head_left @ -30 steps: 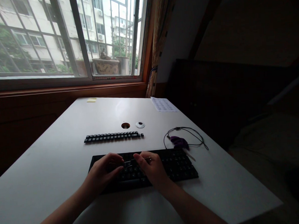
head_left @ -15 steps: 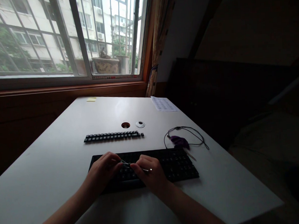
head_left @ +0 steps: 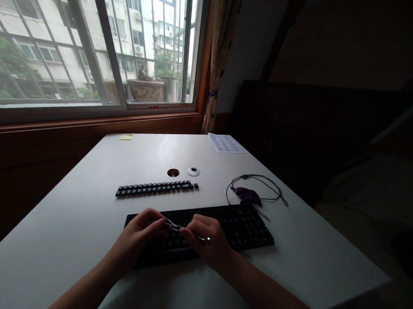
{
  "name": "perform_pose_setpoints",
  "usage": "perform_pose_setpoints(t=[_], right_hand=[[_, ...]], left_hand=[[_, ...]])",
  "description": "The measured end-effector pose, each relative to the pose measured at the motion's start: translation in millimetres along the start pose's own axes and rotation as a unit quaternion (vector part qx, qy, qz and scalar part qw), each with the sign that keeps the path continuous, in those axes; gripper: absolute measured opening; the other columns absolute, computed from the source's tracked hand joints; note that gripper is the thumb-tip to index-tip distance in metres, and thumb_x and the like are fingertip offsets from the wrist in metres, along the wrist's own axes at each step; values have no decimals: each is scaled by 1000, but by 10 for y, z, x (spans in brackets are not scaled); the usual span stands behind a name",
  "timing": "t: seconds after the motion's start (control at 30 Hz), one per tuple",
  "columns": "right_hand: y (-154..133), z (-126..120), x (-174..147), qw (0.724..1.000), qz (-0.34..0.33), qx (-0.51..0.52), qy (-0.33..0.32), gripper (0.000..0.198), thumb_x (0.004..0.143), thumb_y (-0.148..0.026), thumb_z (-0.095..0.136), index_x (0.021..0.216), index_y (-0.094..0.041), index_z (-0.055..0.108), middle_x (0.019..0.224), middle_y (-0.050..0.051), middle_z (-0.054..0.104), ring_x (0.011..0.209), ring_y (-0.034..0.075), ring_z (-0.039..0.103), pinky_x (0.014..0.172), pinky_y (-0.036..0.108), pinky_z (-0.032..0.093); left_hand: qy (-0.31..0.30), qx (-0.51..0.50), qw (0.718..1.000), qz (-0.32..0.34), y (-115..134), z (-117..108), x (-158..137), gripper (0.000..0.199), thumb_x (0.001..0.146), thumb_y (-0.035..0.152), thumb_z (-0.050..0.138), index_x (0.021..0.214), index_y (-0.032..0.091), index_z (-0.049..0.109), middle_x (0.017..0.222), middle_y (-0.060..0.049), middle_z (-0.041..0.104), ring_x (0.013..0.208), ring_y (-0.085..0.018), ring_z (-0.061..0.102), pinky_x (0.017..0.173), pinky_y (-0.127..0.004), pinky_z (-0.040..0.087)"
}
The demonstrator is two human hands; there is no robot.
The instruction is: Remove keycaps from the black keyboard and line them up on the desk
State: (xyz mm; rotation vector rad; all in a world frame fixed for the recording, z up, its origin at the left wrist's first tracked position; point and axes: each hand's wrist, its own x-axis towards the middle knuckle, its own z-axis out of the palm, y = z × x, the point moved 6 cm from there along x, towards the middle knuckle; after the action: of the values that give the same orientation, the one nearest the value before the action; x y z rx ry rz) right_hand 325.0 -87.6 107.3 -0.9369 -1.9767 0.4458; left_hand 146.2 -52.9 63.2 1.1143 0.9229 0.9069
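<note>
A black keyboard (head_left: 245, 228) lies on the white desk beneath both hands. My right hand (head_left: 209, 237) is closed round a thin metal tool (head_left: 171, 224); its two wire-like prongs spread from my right fingertips toward my left hand. A shiny bit of metal shows at the lower edge of the right fist. My left hand (head_left: 144, 231) is closed, thumb and forefinger pinched at the far end of the prongs, above the keyboard's left half. What sits between those fingers is hidden. Behind the keyboard stand two rows of loose black keycaps (head_left: 153, 188), with a single keycap (head_left: 196, 186) at their right end.
A coiled black cable (head_left: 272, 181) and a purple cloth (head_left: 248, 196) lie behind the keyboard's right end, near a thin pale stick (head_left: 263, 214). Farther back are a round desk hole (head_left: 173, 173), its white cover (head_left: 193, 171), a printed sheet (head_left: 226, 143) and a yellow note (head_left: 125, 137).
My left hand has shifted slightly to the left, and more of the prongs shows, spread wider. My right hand stays nearly in place, slightly lower at its outer side.
</note>
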Motion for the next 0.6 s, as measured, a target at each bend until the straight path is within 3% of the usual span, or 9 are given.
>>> perform_pose_setpoints(t=[0.17,0.3,0.6], right_hand=[[-69,37,-15,995,-65,-76,-19,32,96,-31,52,66,-19,49,64,-2,46,57,11,42,56,26,32],[-164,67,-36,982,-123,-139,-22,31,96,-31,52,67,-20,51,64,-1,50,59,12,44,58,27,33],[-286,64,-79,976,-123,-181,-7,28,96,-28,51,68,-21,50,65,0,52,60,13,46,59,30,33]], left_hand=[[-4,-71,997,-38,-60,-20,26,19,80,27,75,84,17,59,78,1,66,77,-14,65,73,-24,50],[12,-57,998,-33,-55,-33,23,20,78,25,75,85,17,59,75,2,65,72,-14,63,69,-24,48],[13,43,998,33,72,-55,-56,19,84,33,68,92,20,57,84,0,68,73,-15,60,64,-23,43]])
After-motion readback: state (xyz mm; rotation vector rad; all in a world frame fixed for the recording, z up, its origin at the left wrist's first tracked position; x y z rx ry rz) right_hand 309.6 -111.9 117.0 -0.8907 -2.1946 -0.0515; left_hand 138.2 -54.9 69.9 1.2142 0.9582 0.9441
